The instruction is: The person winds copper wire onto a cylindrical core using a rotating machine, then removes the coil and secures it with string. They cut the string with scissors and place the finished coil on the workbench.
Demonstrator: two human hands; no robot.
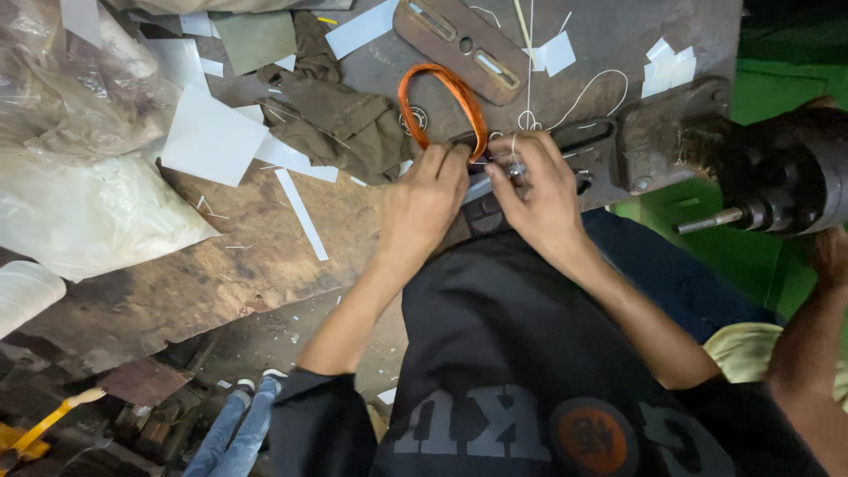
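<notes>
Hands [424,199] [537,190] pinched on copper wire coil [442,102].

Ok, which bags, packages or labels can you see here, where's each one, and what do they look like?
Clear bag: top left, crumpled, see-through plastic.
White bag: left of the bench, below the clear one, full, milky plastic.
Shirt print: bottom centre, grey letters and an orange round patch on black.
No screens or signs.

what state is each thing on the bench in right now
copper wire coil: looped oval, near end pinched by both hands
left hand: fingers closed on the coil
right hand: fingers closed at the coil's end
brown cloth: crumpled
white paper pieces: scattered flat
plastic bags: bunched at bench edge
</notes>
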